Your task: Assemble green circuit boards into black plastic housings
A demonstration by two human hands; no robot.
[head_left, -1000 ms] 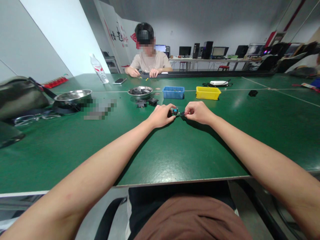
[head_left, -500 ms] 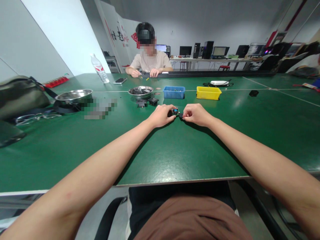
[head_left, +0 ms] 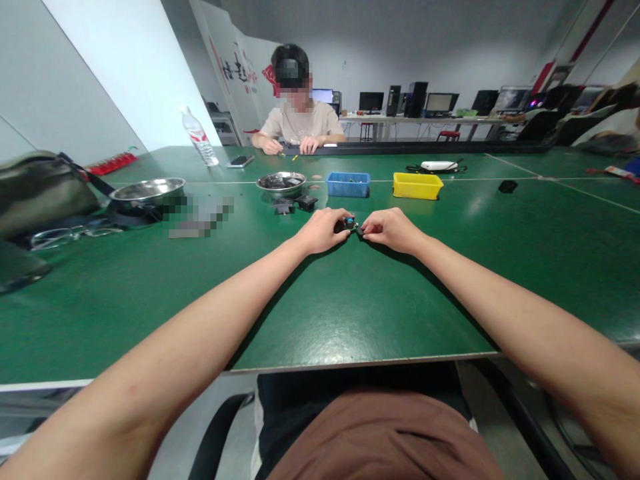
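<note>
My left hand (head_left: 325,231) is closed around a small dark electronic part (head_left: 349,223) with a blue spot and a bit of green on it. Fingers hide much of that part. Close on its right, my right hand (head_left: 389,228) pinches a small black piece (head_left: 359,231), which touches or nearly touches the electronic part; I cannot tell which. Both hands are low over the green table (head_left: 320,300). Beyond my left hand lie black plastic parts (head_left: 306,202), beside a metal bowl (head_left: 281,183) of dark pieces.
A blue bin (head_left: 349,185) and a yellow bin (head_left: 417,186) stand past my hands. At right lies a black block (head_left: 508,187). To the left are a second metal bowl (head_left: 147,191), glasses (head_left: 75,235) and a bottle (head_left: 200,138). A person (head_left: 303,123) works across the table.
My right hand has shifted slightly left, bringing the black piece a little nearer the electronic part. My left hand has barely moved.
</note>
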